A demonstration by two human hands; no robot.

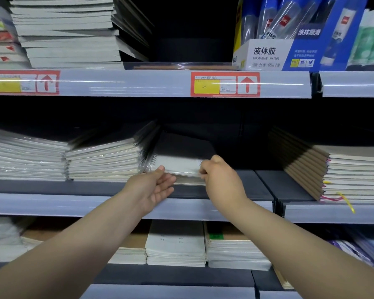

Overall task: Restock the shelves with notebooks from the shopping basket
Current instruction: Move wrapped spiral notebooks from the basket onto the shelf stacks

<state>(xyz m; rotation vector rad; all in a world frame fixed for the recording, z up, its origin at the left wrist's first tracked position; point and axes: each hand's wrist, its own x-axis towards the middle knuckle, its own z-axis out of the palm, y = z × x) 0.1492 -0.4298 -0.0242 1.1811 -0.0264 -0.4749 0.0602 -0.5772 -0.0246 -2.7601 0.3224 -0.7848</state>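
The notebook (177, 160) I am holding has a dark cover. A wire spiral runs down its left side, and a thick white edge of pages faces me. It is wrapped in clear, shiny plastic. My left hand (153, 187) is at its front left corner. The thumb (160, 169) lies on the plastic, and my fingers (166, 183) reach under the notebook. They are mostly straight and a bit spread, so I pinch the corner softly. My right hand (219, 175) is at the front right corner. Its fingers are curled tight round the edge, and the back of the hand faces up. My two hands are apart, one at each end of the white edge. The notebook is on the middle shelf (253, 186). Its front edge is lifted a bit toward me, and its back end goes into the dark. Another thin pale edge shows just under it, but I cannot tell if that is a second book. On its left, just beside it, is a pile of pale wrapped notebooks (104, 158), and the spiral almost touches them. A pile of brown notebooks (337, 171) is well apart on the right, across a stretch of grey shelf. Both of my arms stretch up from the bottom to the notebook.
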